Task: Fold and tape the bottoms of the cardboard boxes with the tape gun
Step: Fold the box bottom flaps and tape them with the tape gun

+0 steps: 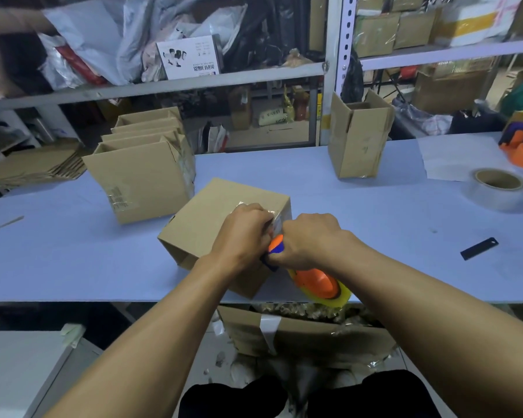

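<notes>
My left hand [242, 233] has its fingers curled down over the top edge of the box [224, 218], pinning the glossy tape end against the cardboard so the strip cannot lift. At its 3 o'clock, almost touching it, my right hand [310, 241] is clenched around the handle of the tape gun [311, 280], knuckles up; the grip looks set for drawing the tape down over the box edge toward me. The gun's orange hub and yellowish roll hang at 5 o'clock of that hand, over the near rim of the table [73, 251].

The box lies tilted on the matte blue tabletop, its folded bottom turned up, plain brown corrugated board with a shiny tape band along its seam. At 11 o'clock sits a row of 4 or so open boxes [145, 173]; at 1 o'clock, 1 tall upright box [357, 137]. A spare tape roll [498, 188], clear film on a brown core, rests at 3 o'clock, with a flat black blade-like tool [479, 248] nearer.
</notes>
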Demonstrator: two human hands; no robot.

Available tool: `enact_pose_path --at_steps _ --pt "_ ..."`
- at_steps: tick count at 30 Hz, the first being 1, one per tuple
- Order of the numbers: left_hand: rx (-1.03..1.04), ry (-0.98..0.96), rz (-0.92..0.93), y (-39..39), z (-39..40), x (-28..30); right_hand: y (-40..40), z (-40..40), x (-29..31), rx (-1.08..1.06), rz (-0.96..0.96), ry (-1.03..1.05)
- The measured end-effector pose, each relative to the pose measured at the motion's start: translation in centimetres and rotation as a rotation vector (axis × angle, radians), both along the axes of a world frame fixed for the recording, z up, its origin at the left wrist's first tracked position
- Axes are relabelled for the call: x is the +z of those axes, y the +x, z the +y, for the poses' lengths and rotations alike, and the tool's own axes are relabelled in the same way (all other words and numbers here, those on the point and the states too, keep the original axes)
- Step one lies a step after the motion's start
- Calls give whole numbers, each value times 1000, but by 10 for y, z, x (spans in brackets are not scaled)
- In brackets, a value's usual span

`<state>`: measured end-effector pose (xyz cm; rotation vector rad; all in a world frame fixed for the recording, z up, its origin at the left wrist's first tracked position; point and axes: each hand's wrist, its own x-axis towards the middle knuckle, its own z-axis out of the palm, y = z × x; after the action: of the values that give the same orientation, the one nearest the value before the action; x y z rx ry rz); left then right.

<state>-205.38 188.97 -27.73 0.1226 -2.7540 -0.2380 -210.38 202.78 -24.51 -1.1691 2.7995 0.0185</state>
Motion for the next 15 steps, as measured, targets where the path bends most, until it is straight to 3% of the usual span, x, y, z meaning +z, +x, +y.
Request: enact_pose_path --at_steps 5,15 --pt "3 16 33 -4 0 0 3 7 -7 -7 21 146" --pt "15 139 -165 -1 -5 -1 -28 37 -2 -254 65 -55"
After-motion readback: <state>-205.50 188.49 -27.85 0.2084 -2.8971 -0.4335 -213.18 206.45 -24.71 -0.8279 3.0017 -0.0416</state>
